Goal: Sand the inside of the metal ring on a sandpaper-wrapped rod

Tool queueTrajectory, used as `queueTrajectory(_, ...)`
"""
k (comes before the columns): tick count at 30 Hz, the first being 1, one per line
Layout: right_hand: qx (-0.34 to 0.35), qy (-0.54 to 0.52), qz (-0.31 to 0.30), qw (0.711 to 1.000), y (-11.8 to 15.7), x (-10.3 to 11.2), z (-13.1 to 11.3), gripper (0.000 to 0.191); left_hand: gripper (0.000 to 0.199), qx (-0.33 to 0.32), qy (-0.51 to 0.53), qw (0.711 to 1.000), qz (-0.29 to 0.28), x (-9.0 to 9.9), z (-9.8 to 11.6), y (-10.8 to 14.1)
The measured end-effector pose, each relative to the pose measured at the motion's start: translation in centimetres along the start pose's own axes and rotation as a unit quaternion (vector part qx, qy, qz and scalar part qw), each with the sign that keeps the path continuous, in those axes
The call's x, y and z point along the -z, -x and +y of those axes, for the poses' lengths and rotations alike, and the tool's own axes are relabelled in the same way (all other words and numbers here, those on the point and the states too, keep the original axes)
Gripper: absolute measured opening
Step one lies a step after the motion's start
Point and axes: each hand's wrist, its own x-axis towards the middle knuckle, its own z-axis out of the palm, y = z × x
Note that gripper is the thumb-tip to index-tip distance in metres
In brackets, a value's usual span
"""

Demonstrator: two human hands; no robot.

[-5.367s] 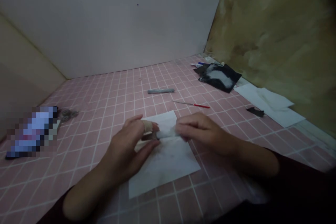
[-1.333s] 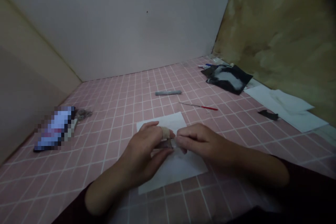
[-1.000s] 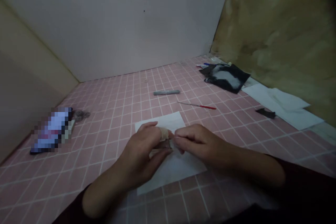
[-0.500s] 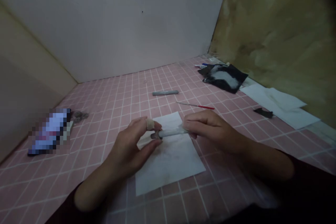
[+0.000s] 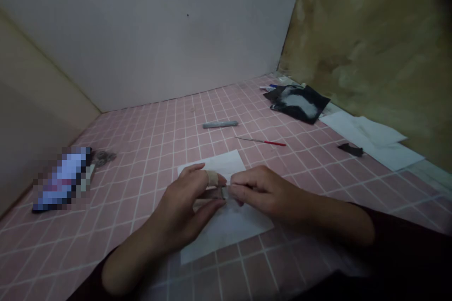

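Observation:
My left hand [image 5: 183, 209], with a beige bandage [image 5: 212, 178] around one finger, is closed in a pinch over a white paper sheet [image 5: 208, 246]. A small piece sits between its thumb and fingertip, too hidden for its kind to show. Close against it on the right, my right hand [image 5: 263, 193] is closed around a slim grey stick [image 5: 226, 193]. Only a short bit of that stick shows between the two hands.
Beyond the paper lie another grey stick [image 5: 221, 124] and a red-handled needle file [image 5: 273, 143]. Dusty black sheets [image 5: 314, 96], white papers [image 5: 395, 156] and a dark scrap [image 5: 350, 149] are on the right. A blurred phone [image 5: 65, 176] lies left, beside a greyish clump [image 5: 105, 157].
My right hand has slid left along with the grey stick, right up to my left fingers. Most of the stick that showed between the hands is now hidden. The view has shifted slightly.

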Motion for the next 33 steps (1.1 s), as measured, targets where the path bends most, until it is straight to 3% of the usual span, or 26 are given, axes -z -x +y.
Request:
queueTrajectory(4,0.014,-0.014,0.036,0.999,0.01,0.09,0.30,0.035,0.022,0.037,-0.010,0.999,0.008,0.00,-0.18,0.02)
queueTrajectory(9,0.002,0.018,-0.003,1.000,-0.13,-0.20,0.38,0.033,0.023,0.009,0.002,1.000,-0.002,-0.10,-0.09,0.08)
queueTrajectory(13,0.019,-0.008,0.047,0.999,-0.20,0.39,0.26,0.036,0.023,0.038,-0.017,0.999,0.009,0.34,-0.19,0.13)
queueTrajectory(18,-0.003,0.005,-0.011,1.000,-0.19,0.01,0.13,0.031,0.023,0.007,-0.005,1.000,-0.004,0.03,0.04,0.04)
queueTrajectory(23,0.006,-0.013,0.026,1.000,-0.21,0.23,0.16,0.035,0.021,0.029,-0.028,0.999,0.020,-0.06,0.33,-0.10)
queueTrajectory(28,0.029,0.067,0.016,0.997,0.04,0.29,-0.11,0.034,0.025,0.025,-0.033,0.999,0.026,-0.30,0.27,0.03)
queueTrajectory(33,0.099,0.158,0.002,0.982,0.55,0.22,-0.25,0.030,0.028,0.069,0.066,0.995,-0.042,0.24,0.06,0.18)
